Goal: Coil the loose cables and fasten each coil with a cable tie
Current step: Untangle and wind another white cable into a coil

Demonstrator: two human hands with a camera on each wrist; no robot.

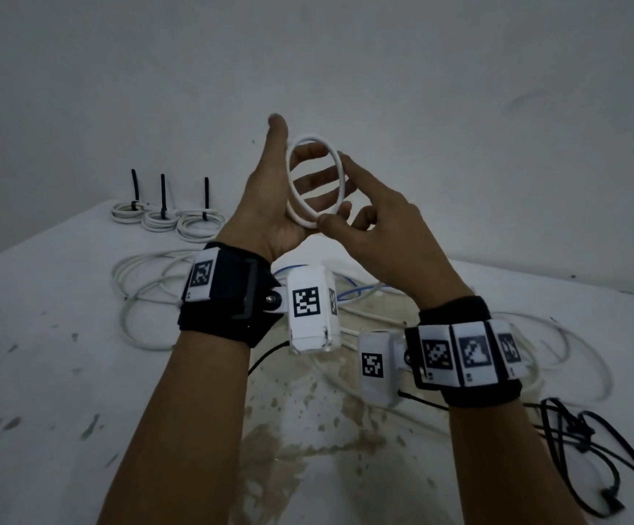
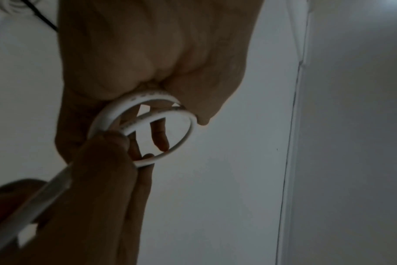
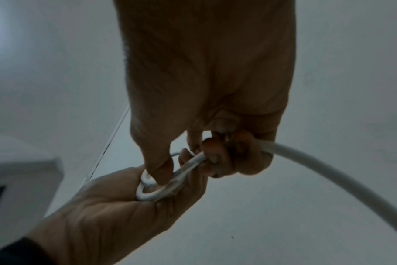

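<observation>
Nearest the camera, at 5 o'clock on the table (image 1: 61, 335), lies a tangle of black cord (image 1: 580, 449), clear of both hands. Beyond it, under the wrists, loose white cables (image 1: 145, 297) sprawl from 9 to 3 o'clock, with a blue strand (image 1: 349, 293) among them.

Above these, at centre, both hands are raised off the table. The left hand (image 1: 266, 206) stands upright, palm toward the right, fingers extended behind a small white coil (image 1: 315, 180) that stands on edge in the palm. The coil's plane is near vertical, its opening facing across toward the right hand (image 1: 376, 217). The right hand lies at 4 o'clock from the coil, thumb and forefinger pinching the lower turns where they meet the left palm. In the right wrist view the remaining fingers are curled round the free run of cable (image 3: 329, 170), which trails away to the right.

Judgement: coiling is under way; the next turn depends on feeding the free run from 4 o'clock up and over the ring. The right hand is nearer the free run. Risk: turns springing apart if the pinch slackens.

Farthest, at 10 o'clock, three finished coils (image 1: 167, 217) sit in a row, each bound with a black cable tie (image 1: 162, 195) standing upright. Whether any spare tie lies within reach cannot be told.
</observation>
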